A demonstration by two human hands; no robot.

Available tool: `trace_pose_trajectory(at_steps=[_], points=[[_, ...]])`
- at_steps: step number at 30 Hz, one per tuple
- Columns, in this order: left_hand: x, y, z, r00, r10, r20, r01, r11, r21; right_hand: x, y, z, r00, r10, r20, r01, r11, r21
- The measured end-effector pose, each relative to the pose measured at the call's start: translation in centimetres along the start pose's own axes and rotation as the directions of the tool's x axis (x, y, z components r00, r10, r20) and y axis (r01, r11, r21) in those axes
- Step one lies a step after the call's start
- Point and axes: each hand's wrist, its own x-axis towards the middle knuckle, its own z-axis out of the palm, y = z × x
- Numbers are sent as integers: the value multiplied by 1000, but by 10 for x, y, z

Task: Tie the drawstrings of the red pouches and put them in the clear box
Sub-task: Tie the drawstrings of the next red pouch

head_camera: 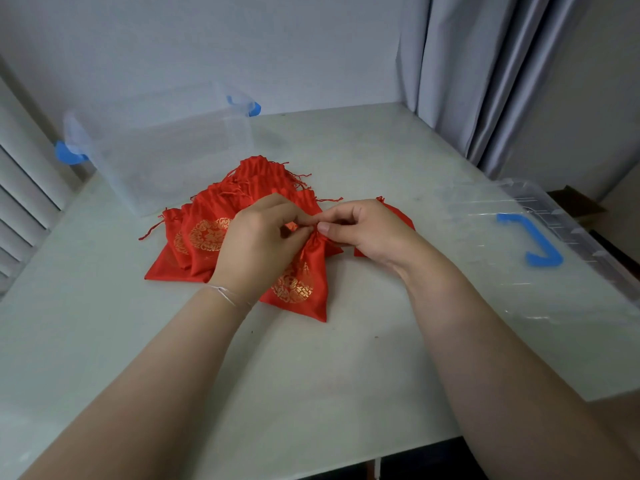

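In front of the clear box (162,150): tying a pouch.
Left hand (258,245) and right hand (363,228) pinch the pouch (304,275) at its neck.

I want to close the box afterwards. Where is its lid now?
In the head view the clear lid, with its blue handle, lies flat on the table at the right edge, beside the right hand.

Pale greenish-white table (311,368), smooth top. Clear box (162,150) with blue latches sits at far left, near the wall. Pile of red pouches (207,233) with gold prints lies mid-table, just in front of the box, drawstrings trailing. One more red pouch (398,216) beside the pile. Clear lid (540,271) with blue handle lies flat at right edge.
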Motion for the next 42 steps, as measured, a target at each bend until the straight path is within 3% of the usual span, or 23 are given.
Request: trace_pose_trajectory(at_steps=[5, 9, 13, 17, 25, 28, 31, 34, 36, 39, 42], points=[[-2, -1, 2, 994, 107, 12, -107, 991, 84, 0, 1, -9, 999, 49, 7, -48, 998, -48], [-2, -2, 1, 990, 142, 24, -144, 980, 136, -1, 0, -7, 1000, -18, -4, 17, 986, -164], [-1, -5, 3, 995, 100, 8, -100, 984, 148, -3, -2, 3, 991, -117, -72, 78, 911, -405], [0, -4, 4, 999, 26, -29, -21, 987, 159, -4, -5, 6, 984, -166, -71, 83, 767, -637], [3, -2, 3, 1000, 9, 13, -11, 991, 135, -7, -14, 9, 984, -162, -70, 67, 711, -700], [3, 1, 2, 1000, -10, 23, 6, 987, 159, -6, -9, 8, 984, -140, -112, 39, 779, -626], [2, 2, 5, 996, -86, -5, 86, 988, 126, -4, -5, 8, 986, -12, -165, -46, 937, -346], [2, 1, 9, 966, -254, -34, 253, 967, -33, 2, 3, 14, 993, 29, -119, -47, 988, -149], [3, -3, 10, 935, -349, -56, 342, 934, -103, 9, 9, 12, 977, -2, -213, -5, 999, -35], [2, -22, 9, 911, -394, -121, 404, 912, 73, 13, 9, -10, 902, 37, -431, 31, 988, 150], [-2, -37, 13, 891, -452, -45, 438, 828, 349, 14, 14, -37, 822, 73, -564, -97, 995, -13]])
